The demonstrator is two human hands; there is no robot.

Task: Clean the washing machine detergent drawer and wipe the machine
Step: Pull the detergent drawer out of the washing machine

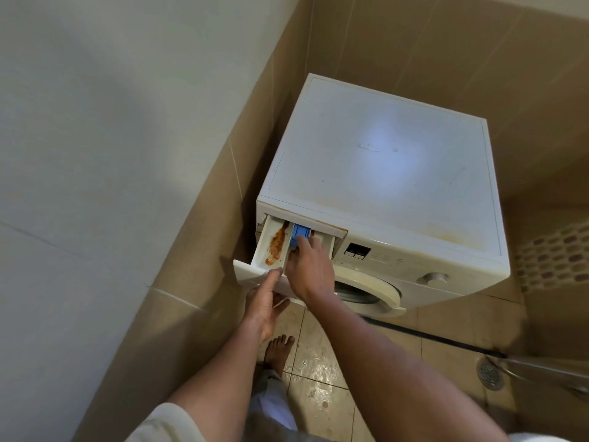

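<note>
A white front-loading washing machine stands in a tiled corner. Its detergent drawer is pulled far out at the front left. Orange-brown residue streaks the drawer's left compartment. A blue insert sits in the middle compartment. My left hand holds the drawer's front panel from below, thumb on its top edge. My right hand reaches into the drawer from above, fingers pressing on the blue insert.
Beige tiled walls close in on the left and behind the machine. The floor is wet and stained, and my bare foot stands below the drawer. A floor drain and a dark hose lie to the right.
</note>
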